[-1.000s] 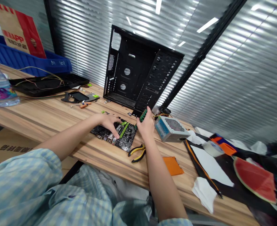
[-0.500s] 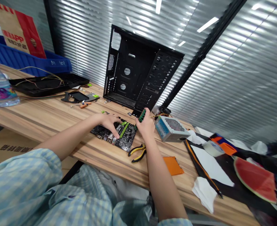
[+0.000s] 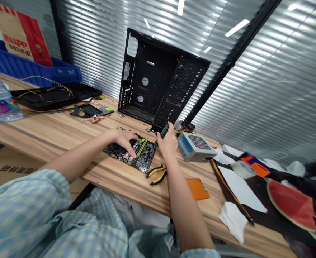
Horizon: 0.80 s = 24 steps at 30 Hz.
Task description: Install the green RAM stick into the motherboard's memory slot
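A black motherboard (image 3: 147, 154) with bright green slots lies flat on the wooden table. My left hand (image 3: 125, 141) rests over its left part, thumb and fingers spread apart, hiding that area. Between the thumb and fingers of my right hand (image 3: 168, 141) is a green memory stick (image 3: 164, 131), held tilted near the board's right edge. Pliers with yellow and black handles (image 3: 158, 174) lie in front of the board, beside my right forearm.
An open black computer case (image 3: 158, 79) stands behind the board. A power supply (image 3: 195, 147) sits right of my right hand, and an orange drive (image 3: 198, 189) right of my forearm. A water bottle (image 3: 1, 98) stands far left.
My right hand has shifted slightly to the right with the memory stick in it. My left hand has stayed where it was on the board.
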Motion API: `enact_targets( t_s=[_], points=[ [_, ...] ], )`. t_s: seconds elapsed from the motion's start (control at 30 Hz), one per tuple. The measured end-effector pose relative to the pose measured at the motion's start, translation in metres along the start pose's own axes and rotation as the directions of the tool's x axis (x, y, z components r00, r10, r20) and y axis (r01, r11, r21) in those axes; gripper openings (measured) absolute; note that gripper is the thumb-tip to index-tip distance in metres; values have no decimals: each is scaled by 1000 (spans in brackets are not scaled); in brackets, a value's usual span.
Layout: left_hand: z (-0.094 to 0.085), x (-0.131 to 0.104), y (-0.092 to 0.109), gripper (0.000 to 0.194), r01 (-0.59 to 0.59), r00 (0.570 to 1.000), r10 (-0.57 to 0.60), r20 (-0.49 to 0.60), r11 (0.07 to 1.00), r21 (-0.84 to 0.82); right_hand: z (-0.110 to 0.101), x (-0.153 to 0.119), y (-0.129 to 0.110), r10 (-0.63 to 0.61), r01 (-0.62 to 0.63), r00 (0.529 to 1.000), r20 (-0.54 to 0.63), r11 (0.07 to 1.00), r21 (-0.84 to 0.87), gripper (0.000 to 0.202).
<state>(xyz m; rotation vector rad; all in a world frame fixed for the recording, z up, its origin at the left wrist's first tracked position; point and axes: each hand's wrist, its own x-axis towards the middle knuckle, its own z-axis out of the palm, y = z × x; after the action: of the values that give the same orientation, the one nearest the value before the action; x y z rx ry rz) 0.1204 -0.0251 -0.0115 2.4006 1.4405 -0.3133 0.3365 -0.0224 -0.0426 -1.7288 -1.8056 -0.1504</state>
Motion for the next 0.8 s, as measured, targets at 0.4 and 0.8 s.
enact_targets(
  t_s=[0.4,0.8],
  points=[
    [-2,-2,2,115,15,1000,-15,10,1000,0,0,-1,0,27,-25,999,45,999,-47,62],
    [0,0,0,112,6,1000,-6,0,1000,-6,0,0,-1,40,-35,997,64,996,-79,66]
  ],
)
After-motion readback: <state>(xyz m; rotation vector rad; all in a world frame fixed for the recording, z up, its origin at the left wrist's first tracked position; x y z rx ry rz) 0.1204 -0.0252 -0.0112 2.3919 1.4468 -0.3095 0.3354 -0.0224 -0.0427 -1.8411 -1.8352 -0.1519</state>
